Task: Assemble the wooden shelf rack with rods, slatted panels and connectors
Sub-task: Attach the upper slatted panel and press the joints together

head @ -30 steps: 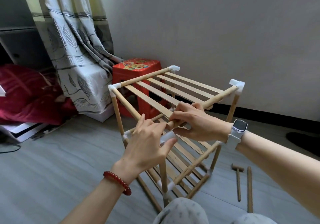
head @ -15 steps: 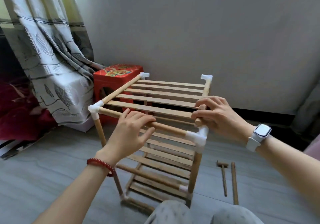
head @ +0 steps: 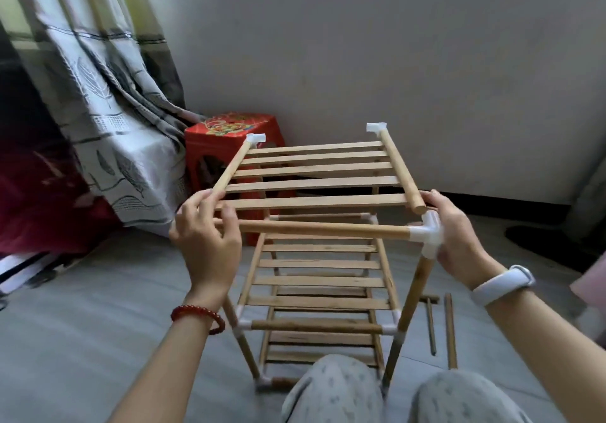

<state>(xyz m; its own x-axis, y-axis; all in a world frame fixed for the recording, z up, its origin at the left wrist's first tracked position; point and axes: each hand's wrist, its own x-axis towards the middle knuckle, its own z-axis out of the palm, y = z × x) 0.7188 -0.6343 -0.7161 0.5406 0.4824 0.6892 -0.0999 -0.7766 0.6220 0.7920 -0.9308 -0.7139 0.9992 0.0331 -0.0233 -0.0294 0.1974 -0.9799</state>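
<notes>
Matt wooden rack [head: 314, 201]; seemingly plastic connectors [head: 426, 234].

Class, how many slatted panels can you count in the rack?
3: the top panel, uppermost; the middle panel beneath it; the bottom panel, lowest, partly hidden behind the knees.
</notes>
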